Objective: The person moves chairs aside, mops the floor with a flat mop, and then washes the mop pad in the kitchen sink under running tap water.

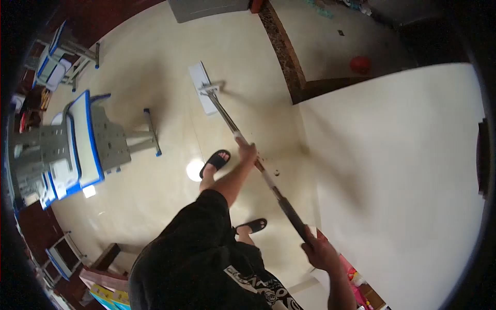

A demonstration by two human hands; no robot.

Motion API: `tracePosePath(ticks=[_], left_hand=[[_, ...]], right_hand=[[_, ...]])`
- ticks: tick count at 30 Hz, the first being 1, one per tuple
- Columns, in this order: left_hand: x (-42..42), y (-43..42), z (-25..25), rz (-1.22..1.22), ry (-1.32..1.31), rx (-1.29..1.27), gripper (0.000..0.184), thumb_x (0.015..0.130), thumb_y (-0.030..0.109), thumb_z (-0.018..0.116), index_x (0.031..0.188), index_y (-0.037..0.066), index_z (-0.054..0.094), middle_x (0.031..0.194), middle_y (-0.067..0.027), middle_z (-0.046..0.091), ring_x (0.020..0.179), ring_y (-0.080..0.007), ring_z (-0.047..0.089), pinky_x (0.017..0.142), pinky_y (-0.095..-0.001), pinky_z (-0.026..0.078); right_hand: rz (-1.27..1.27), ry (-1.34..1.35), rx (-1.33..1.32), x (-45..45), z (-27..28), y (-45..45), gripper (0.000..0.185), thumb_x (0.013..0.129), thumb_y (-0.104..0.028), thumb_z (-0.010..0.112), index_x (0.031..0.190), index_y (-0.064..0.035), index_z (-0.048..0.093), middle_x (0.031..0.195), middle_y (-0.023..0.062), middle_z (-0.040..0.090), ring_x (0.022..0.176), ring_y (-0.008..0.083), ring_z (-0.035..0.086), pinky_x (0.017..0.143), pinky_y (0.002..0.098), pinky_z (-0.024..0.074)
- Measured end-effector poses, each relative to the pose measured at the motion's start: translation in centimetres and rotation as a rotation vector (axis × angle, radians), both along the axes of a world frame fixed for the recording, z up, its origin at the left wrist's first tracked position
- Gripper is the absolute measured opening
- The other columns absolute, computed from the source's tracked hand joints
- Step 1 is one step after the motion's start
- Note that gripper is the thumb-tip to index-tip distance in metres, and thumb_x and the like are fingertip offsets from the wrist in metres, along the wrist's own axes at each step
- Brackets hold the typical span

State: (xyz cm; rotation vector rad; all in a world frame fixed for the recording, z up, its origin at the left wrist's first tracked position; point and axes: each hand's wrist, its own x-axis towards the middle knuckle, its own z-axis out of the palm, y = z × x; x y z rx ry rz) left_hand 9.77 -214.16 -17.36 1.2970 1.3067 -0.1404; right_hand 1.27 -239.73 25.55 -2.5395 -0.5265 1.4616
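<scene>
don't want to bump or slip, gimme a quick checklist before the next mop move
1. Left hand closed around the mop pole: ok
2. Right hand gripping near the pole's upper end: ok
3. White mop head apart from the blue-edged desk: ok
4. Black sandals away from the mop head: ok
5. Floor free of dark specks: not ok
6. Floor dry: cannot tell

One mop, two hands, two sandals, one round red object, at least three blue-edged furniture pieces
</scene>
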Motion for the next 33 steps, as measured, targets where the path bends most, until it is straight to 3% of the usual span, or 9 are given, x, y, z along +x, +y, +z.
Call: tracePosePath(ticks=[8, 10, 15, 21, 23, 24, 27, 31, 33], left_hand=[[20.9, 25.4, -5.5, -0.351, 0.077, 0.219, 0.09, 0.082, 0.015, 0.056, 0.154, 0.008, 0.001, 0.103, -0.0277, 0.062, 0.085, -0.0365, 0.068, 0.068, -0.0447, 0.058], [24.6, 27.2, -7.1, -0.563, 0.131, 0.428, 0.091, 0.081, 0.014, 0.056, 0.152, 0.005, -0.001, 0.117, -0.0344, 0.053, 0.1, -0.043, 0.062, 0.085, -0.0476, 0.053], [32.0, 28.1, -11.7, -0.805, 0.181, 0.703, 0.088, 0.082, 0.012, 0.053, 0.149, -0.005, -0.001, 0.121, -0.0363, 0.047, 0.104, -0.0459, 0.059, 0.09, -0.0466, 0.051], [28.0, 24.8, -7.7, -0.88, 0.216, 0.636, 0.082, 0.083, 0.009, 0.053, 0.146, -0.012, 0.004, 0.118, -0.0355, 0.047, 0.1, -0.0428, 0.06, 0.084, -0.0431, 0.054], [24.9, 21.2, -10.2, -0.915, 0.187, 0.719, 0.08, 0.085, 0.008, 0.055, 0.147, -0.009, 0.007, 0.117, -0.0332, 0.048, 0.101, -0.0408, 0.061, 0.082, -0.0427, 0.055], [23.3, 18.6, -8.5, -0.905, 0.222, 0.673, 0.079, 0.085, 0.008, 0.055, 0.147, -0.008, 0.009, 0.117, -0.0306, 0.049, 0.1, -0.0387, 0.062, 0.079, -0.042, 0.056], [16.0, 9.0, -5.0, -0.909, 0.254, 0.615, 0.069, 0.09, 0.01, 0.05, 0.147, -0.009, 0.015, 0.125, -0.0268, 0.046, 0.105, -0.0357, 0.06, 0.08, -0.0412, 0.054], [-0.2, -7.3, -0.2, -1.735, 0.394, 0.968, 0.061, 0.093, 0.019, 0.044, 0.141, -0.017, 0.03, 0.149, -0.0292, 0.033, 0.114, -0.0332, 0.055, 0.094, -0.0377, 0.041], [-10.9, -16.5, -0.5, -1.578, 0.318, 1.027, 0.064, 0.092, 0.022, 0.047, 0.139, -0.018, 0.033, 0.15, -0.0318, 0.03, 0.111, -0.0333, 0.056, 0.091, -0.0401, 0.04]], right_hand=[[-0.966, 0.369, 0.528, 9.9, -16.5, 19.4, 0.056, 0.098, -0.013, 0.054, 0.15, -0.0087, 0.034, 0.068, -0.0001, 0.056, 0.054, 0.0057, 0.049, 0.047, 0.0239, 0.0413], [-1.115, 0.419, 0.519, 11.7, -17.8, 22.6, 0.056, 0.097, -0.012, 0.054, 0.15, -0.0082, 0.034, 0.068, 0.0003, 0.056, 0.052, 0.0056, 0.047, 0.045, 0.0236, 0.0399], [-1.468, 0.614, 0.706, 12.7, -23.6, 24.7, 0.058, 0.1, -0.018, 0.055, 0.151, -0.0098, 0.03, 0.071, 0.0016, 0.056, 0.052, 0.0045, 0.044, 0.045, 0.0227, 0.0368], [-1.623, 0.706, 0.684, 8.4, -22.6, 23.3, 0.051, 0.099, -0.015, 0.052, 0.147, -0.0102, 0.038, 0.075, 0.0047, 0.054, 0.057, 0.008, 0.047, 0.046, 0.0213, 0.0365], [-1.395, 0.509, 0.629, 4.8, -21.1, 21.2, 0.049, 0.1, -0.017, 0.05, 0.147, -0.0102, 0.039, 0.075, 0.0047, 0.054, 0.055, 0.008, 0.046, 0.045, 0.0214, 0.0359], [-1.733, 0.692, 0.601, 3.9, -19.7, 19.7, 0.049, 0.1, -0.018, 0.05, 0.147, -0.01, 0.039, 0.076, 0.0044, 0.053, 0.054, 0.0084, 0.046, 0.045, 0.0221, 0.0357], [-1.923, 0.746, 0.659, -2.2, -15.1, 12.2, 0.051, 0.099, -0.012, 0.05, 0.147, -0.0025, 0.038, 0.092, 0.0052, 0.062, 0.069, 0.0108, 0.055, 0.059, 0.0245, 0.0466], [-2.019, 0.798, 0.539, -16.6, -7.5, -2.6, 0.051, 0.098, -0.013, 0.053, 0.145, -0.004, 0.039, 0.098, 0.0053, 0.062, 0.076, 0.0132, 0.058, 0.063, 0.026, 0.0477], [-2.106, 0.722, 0.406, -24.1, -1.9, -8.2, 0.049, 0.098, -0.014, 0.053, 0.144, -0.0058, 0.04, 0.1, 0.0054, 0.062, 0.079, 0.0142, 0.059, 0.064, 0.0273, 0.0487]])
